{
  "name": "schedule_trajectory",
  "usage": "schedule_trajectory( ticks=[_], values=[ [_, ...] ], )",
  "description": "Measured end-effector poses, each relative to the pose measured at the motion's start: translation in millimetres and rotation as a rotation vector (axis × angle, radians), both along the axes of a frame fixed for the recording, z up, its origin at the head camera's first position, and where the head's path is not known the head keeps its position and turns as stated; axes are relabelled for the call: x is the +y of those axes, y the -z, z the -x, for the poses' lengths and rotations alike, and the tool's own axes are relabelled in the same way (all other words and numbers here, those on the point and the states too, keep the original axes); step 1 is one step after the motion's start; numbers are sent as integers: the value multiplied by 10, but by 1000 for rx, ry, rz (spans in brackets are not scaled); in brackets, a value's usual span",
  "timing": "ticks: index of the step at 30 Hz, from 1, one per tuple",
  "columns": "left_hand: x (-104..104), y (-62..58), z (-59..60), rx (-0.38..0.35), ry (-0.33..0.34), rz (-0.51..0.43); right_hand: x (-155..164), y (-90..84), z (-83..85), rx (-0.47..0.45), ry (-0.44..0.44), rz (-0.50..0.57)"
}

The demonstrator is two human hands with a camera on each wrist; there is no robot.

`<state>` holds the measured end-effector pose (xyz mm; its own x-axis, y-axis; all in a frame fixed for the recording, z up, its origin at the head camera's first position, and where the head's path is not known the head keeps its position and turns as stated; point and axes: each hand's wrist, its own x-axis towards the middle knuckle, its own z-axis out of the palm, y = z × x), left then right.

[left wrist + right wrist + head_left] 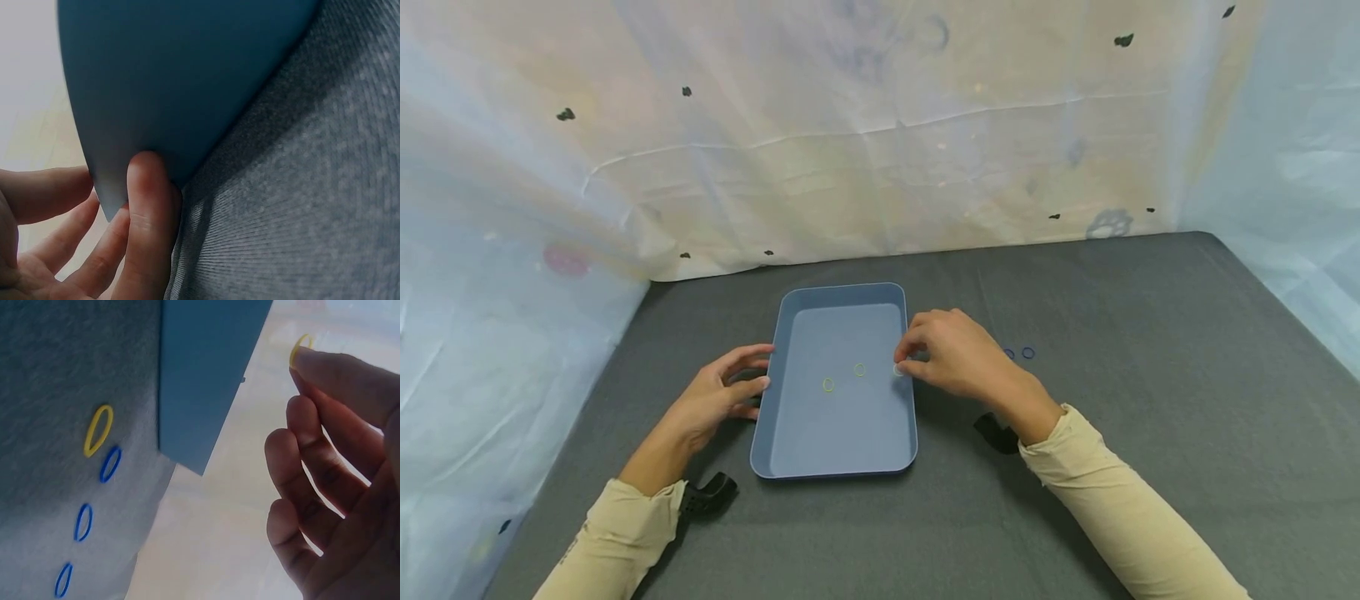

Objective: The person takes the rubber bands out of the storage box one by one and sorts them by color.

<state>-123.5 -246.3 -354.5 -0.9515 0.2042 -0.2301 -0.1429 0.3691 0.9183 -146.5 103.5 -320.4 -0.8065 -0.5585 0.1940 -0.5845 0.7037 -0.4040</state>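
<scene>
A blue-grey tray (831,442) lies on the table with two thin yellow rubber bands (855,370) inside, apart from each other. My left hand (709,400) rests its fairly straight fingers and thumb against the tray's left outer wall. Over the right rim, my right hand (958,354) pinches another yellow rubber band (293,356) between thumb and index finger; its other fingers are bent and hold nothing. In the right wrist view, another yellow rubber band (89,451) and three blue rubber bands (104,473) lie in a rough row on the table beside the tray.
Dark grey cloth covers the table (1150,375). Pale sheeting (865,192) stands behind the table, and bluish sheeting (497,333) hangs at its left. Each wrist carries a black camera mount (709,496).
</scene>
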Motion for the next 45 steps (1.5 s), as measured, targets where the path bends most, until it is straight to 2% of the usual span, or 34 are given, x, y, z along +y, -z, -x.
schedule_trajectory(
  ticks=[11,17,23,29,45],
  values=[
    [-18,6,-8,1,-5,-2,282,107,-59,-32,58,6],
    [-27,8,-13,-1,-3,3,419,91,-59,-54,98,24],
    [-23,5,-27,2,-4,10,524,85,-18,-39,117,5],
    [9,8,-6,-4,-6,14,581,101,2,-29,123,-21],
    [5,9,13,-4,5,11,630,106,69,-80,133,-62]
  ],
)
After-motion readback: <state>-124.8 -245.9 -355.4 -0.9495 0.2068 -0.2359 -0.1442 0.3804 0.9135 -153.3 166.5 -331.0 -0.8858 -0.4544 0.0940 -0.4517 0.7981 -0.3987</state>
